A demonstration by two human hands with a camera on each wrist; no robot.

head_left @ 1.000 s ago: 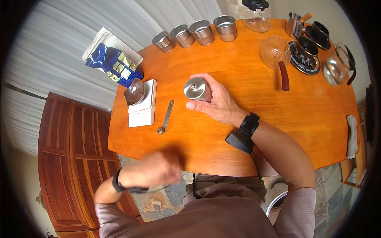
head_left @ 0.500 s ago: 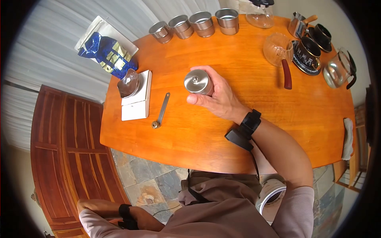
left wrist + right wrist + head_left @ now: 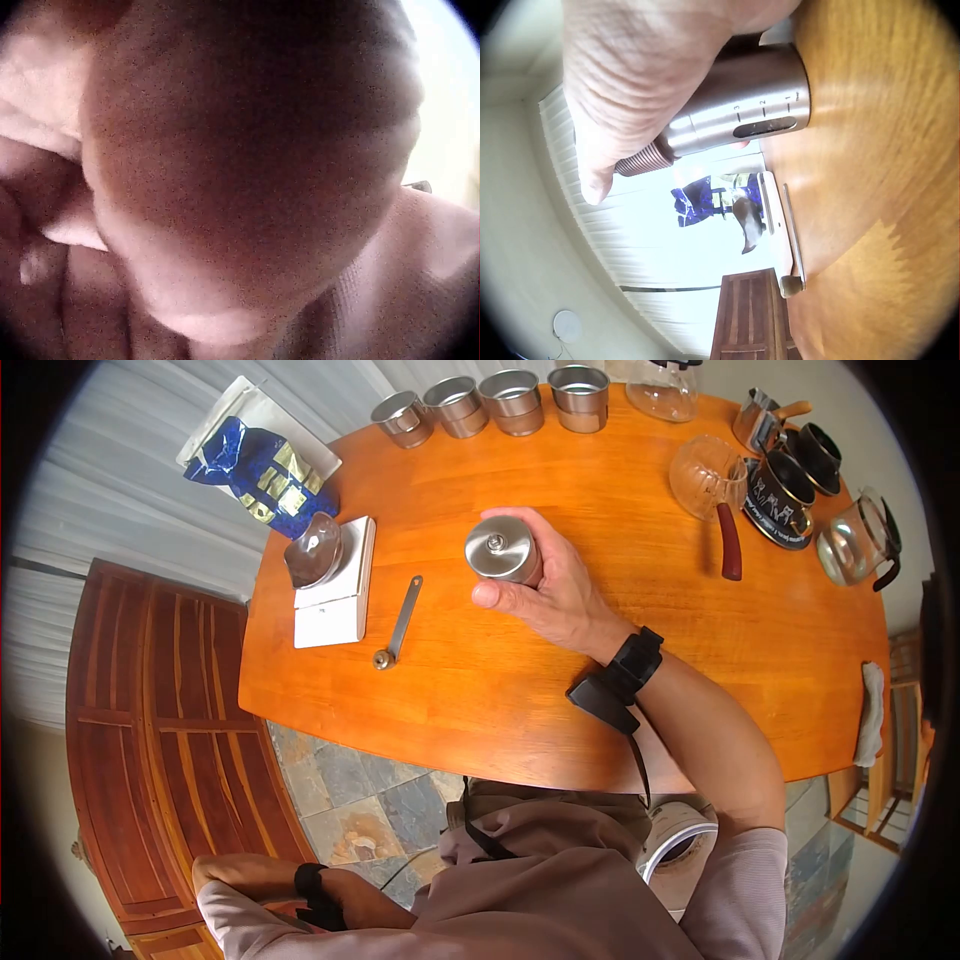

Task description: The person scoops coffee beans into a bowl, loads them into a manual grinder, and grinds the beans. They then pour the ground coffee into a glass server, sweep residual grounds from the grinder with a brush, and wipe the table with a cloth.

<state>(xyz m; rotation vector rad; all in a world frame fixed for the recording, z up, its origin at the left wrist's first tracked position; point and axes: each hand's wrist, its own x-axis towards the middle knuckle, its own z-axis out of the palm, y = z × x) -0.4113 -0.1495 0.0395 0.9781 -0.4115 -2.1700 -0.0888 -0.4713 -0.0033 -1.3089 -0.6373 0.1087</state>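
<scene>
My right hand (image 3: 560,590) grips the cylindrical metal body of a hand coffee grinder (image 3: 499,548), thumb on the near side. In the right wrist view the grinder (image 3: 757,97) stands upright with its base at the tabletop; numbered marks and a slot window show on it. A short spindle sticks up from its top. To its left lies the grinder's crank handle (image 3: 403,618), a flat metal arm with a small knob. My left hand (image 3: 375,905) is down beside my waist, away from the table; its fingers look loosely curled in the left wrist view.
On the left stand a white scale (image 3: 330,620) bearing a clear dark-tinted cup (image 3: 315,552), and a blue-and-white bag (image 3: 270,475). Several metal cups (image 3: 512,405) line the back. Right: a glass pot (image 3: 703,475) with red handle, black cups (image 3: 780,495), a glass carafe (image 3: 848,550).
My left hand has dropped from over the table's near edge to beside my waist. My right hand keeps its grip on the grinder. The head view has shifted slightly.
</scene>
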